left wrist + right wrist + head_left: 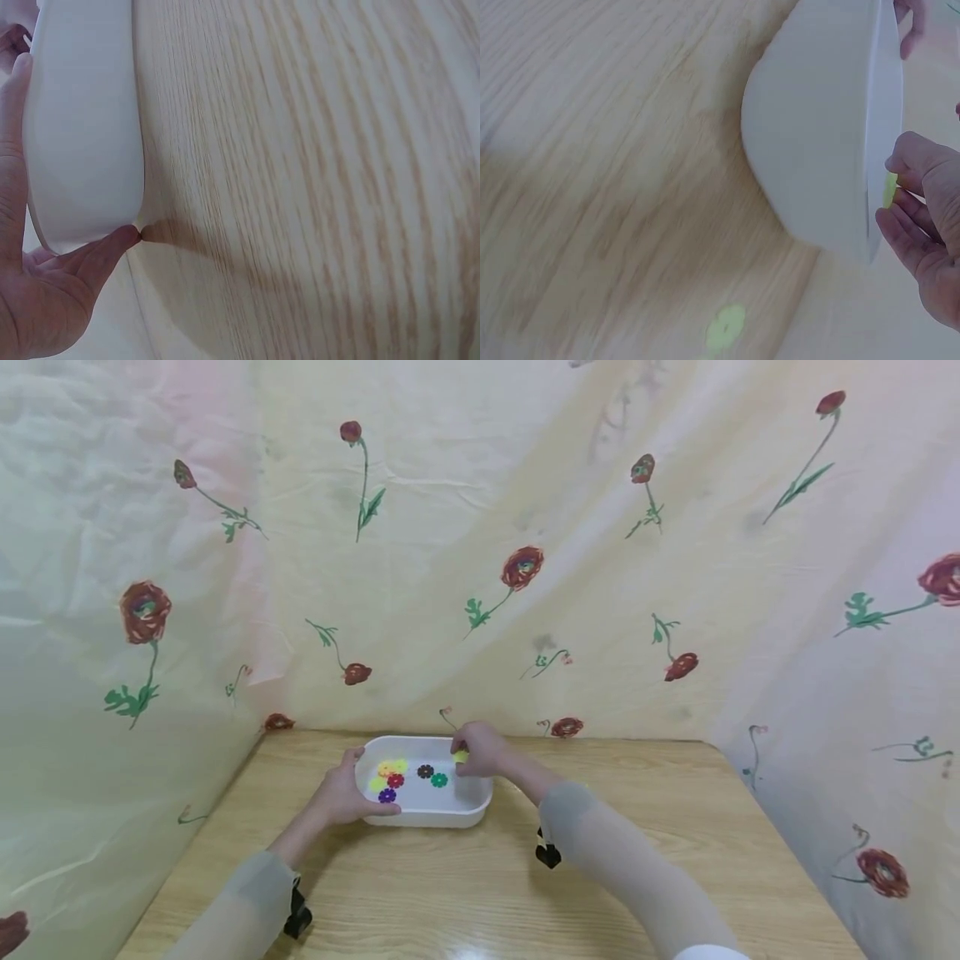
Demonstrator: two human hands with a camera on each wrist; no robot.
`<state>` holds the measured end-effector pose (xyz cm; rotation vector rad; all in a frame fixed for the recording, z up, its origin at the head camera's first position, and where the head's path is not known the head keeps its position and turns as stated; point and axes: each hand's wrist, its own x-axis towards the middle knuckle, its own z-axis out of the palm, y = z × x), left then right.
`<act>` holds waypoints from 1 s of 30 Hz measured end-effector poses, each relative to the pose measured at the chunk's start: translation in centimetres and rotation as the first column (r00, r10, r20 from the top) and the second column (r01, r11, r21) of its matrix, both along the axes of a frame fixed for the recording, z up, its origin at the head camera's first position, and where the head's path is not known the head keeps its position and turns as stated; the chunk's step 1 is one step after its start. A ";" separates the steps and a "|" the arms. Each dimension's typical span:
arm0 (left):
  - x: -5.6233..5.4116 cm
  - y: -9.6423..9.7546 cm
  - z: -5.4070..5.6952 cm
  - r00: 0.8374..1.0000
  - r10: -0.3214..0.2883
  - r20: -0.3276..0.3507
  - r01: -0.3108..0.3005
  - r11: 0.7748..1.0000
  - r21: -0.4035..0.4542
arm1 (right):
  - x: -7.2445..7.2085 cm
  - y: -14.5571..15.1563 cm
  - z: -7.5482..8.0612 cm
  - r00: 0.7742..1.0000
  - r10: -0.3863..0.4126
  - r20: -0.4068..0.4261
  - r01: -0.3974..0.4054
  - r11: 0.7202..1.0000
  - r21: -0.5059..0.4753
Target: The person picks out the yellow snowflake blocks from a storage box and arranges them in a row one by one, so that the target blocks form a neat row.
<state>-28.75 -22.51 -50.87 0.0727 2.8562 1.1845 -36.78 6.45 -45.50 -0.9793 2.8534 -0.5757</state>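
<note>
A white plastic tray (442, 817) with rounded corners stands on the table. My left hand (341, 793) grips its left end, the thumb along the front rim and the fingers around the outer wall; the left wrist view shows fingertips low on that wall (86, 127). Over the tray's right end, my right hand (480, 750) pinches a yellow flower-shaped plastic piece (889, 189) between thumb and fingers. Inside the tray lie several similar pieces, among them a red one (395, 781), a purple one (387, 796), a dark brown one (425, 772) and a green one (439, 781).
On the wooden table (450, 893), another yellow-green flower piece (726, 328) lies outside the tray, near the right wrist. A flower-printed cloth (420, 593) hangs behind the table and along its sides.
</note>
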 end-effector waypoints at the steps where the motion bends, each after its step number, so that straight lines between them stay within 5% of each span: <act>1: 0.0 0.0 0.0 1.000 0.000 0.001 0.000 1.000 -0.003 | 0.0 0.4 0.1 1.000 -0.004 -0.003 0.004 1.000 0.003; 13: -0.1 0.2 0.2 1.000 -0.006 0.016 0.007 1.000 -0.009 | -0.4 5.2 1.4 0.990 -0.048 -0.129 0.049 0.999 0.008; 30: -0.1 0.0 -0.2 1.000 -0.002 0.010 0.002 1.000 -0.011 | -0.6 10.8 1.4 0.984 -0.119 -0.133 0.116 0.993 -0.024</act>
